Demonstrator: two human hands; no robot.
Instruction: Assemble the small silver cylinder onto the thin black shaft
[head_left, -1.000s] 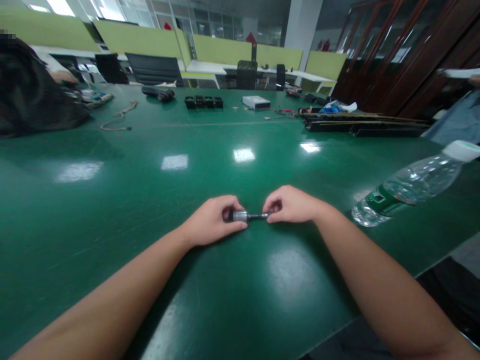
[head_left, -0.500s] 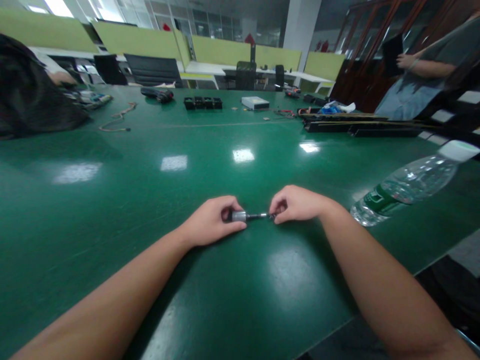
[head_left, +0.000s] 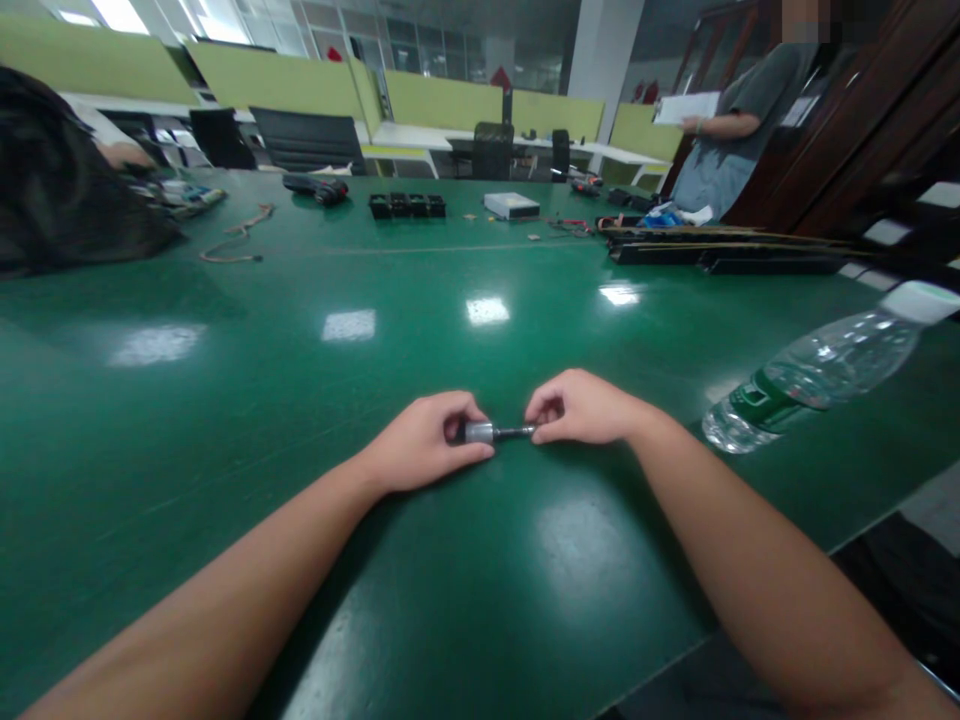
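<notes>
My left hand (head_left: 429, 440) is closed around a small silver cylinder with a thin shaft (head_left: 480, 432), held low over the green table (head_left: 480, 560). The shaft points to the right, toward my right hand (head_left: 581, 408). My right thumb and fingertips pinch at the shaft's far end, around a small dark piece that is now mostly hidden. It is too small to name.
A clear plastic bottle (head_left: 817, 375) with a green label lies to the right of my right forearm. Farther back are black strips (head_left: 720, 250), a white box (head_left: 511, 206), a black holder (head_left: 407, 206) and a dark bag (head_left: 67, 180). A person (head_left: 724, 130) stands behind the table.
My right hand has moved slightly left along the shaft, closer to my left hand, which stays put. In the background the person has moved left, and the folder they hold now looks white.
</notes>
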